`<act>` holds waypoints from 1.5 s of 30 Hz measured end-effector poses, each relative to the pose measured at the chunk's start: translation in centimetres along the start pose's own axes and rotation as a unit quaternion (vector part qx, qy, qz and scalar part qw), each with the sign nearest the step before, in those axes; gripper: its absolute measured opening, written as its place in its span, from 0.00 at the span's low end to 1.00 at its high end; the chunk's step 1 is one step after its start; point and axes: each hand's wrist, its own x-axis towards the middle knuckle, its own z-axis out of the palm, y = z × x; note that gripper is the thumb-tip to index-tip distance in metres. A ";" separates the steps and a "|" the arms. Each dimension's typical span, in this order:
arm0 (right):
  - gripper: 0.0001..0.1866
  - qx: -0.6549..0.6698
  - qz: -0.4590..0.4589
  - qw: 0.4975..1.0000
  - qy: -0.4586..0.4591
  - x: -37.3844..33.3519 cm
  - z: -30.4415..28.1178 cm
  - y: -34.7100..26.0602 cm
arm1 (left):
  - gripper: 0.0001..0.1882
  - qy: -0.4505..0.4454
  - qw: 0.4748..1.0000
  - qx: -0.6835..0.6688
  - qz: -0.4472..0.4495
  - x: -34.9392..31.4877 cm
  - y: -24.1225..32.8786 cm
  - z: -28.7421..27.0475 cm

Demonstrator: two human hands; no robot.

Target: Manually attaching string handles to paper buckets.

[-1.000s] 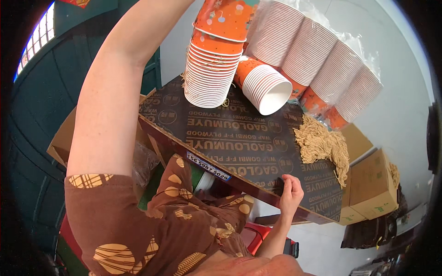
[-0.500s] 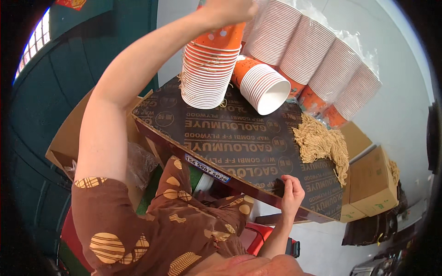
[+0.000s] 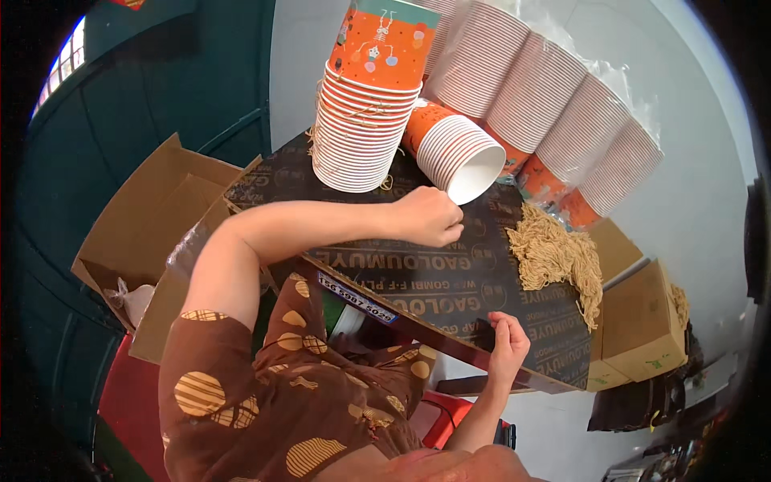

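My left hand (image 3: 427, 217) is closed, with nothing seen sticking out of it. It hovers over the dark printed board just in front of a stack of paper cups lying on its side (image 3: 462, 161), mouth toward me. Behind it stands a tall upside-down stack of orange paper cups with white rims (image 3: 357, 132), tan string strands around its upper part. My right hand (image 3: 507, 337) rests at the board's near edge, its fingers curled together; whatever they may hold is hidden.
A tangled heap of tan string (image 3: 558, 257) lies at the board's right side. Several plastic-wrapped cup stacks (image 3: 534, 92) stand along the back. An opened cardboard box (image 3: 152, 217) sits at left, another cardboard box (image 3: 646, 321) at right.
My left hand has let go of the top of the upright cup stack and come down toward me, over the board near the lying cups. My right hand stays at the edge.
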 end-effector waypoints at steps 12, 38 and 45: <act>0.10 0.004 0.009 1.000 0.002 0.2 -0.1 0.3 | 0.20 -0.041 0.971 -0.006 -0.236 1.5 -2.9 2.7; 0.09 -0.033 -0.015 0.999 -0.012 0.2 0.0 0.7 | 0.14 0.147 0.940 0.107 -0.288 2.0 -4.9 4.6; 0.08 -0.044 0.028 0.998 -0.043 1.0 -0.1 0.5 | 0.15 0.153 0.941 0.066 -0.295 1.5 -4.3 5.6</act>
